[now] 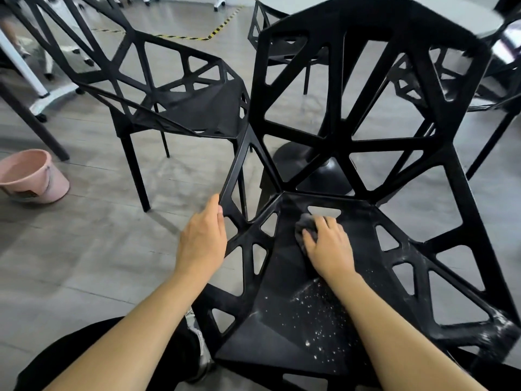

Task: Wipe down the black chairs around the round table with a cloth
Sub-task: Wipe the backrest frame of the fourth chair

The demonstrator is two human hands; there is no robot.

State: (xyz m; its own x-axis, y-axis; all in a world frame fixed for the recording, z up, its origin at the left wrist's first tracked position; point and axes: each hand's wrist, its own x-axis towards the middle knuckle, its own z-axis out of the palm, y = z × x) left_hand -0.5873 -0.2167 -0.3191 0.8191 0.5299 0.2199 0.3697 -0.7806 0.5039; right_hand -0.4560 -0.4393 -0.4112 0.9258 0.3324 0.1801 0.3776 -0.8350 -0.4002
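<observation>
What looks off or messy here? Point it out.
White specks are scattered over the near chair's seat, with a whitish smear on its right arm. The right hand presses the cloth farther back, away from them.

1. We reach both bare forearms forward and down from the bottom edge of the view.
2. Our left hand (203, 238) shows its back, thumb up, fingers wrapped out of sight, apparently gripping.
3. Our right hand (329, 248) lies palm down, knuckles up, fingers spread and slightly bent, pressing downward.
4. Our hands are apart, right slightly further forward.
</observation>
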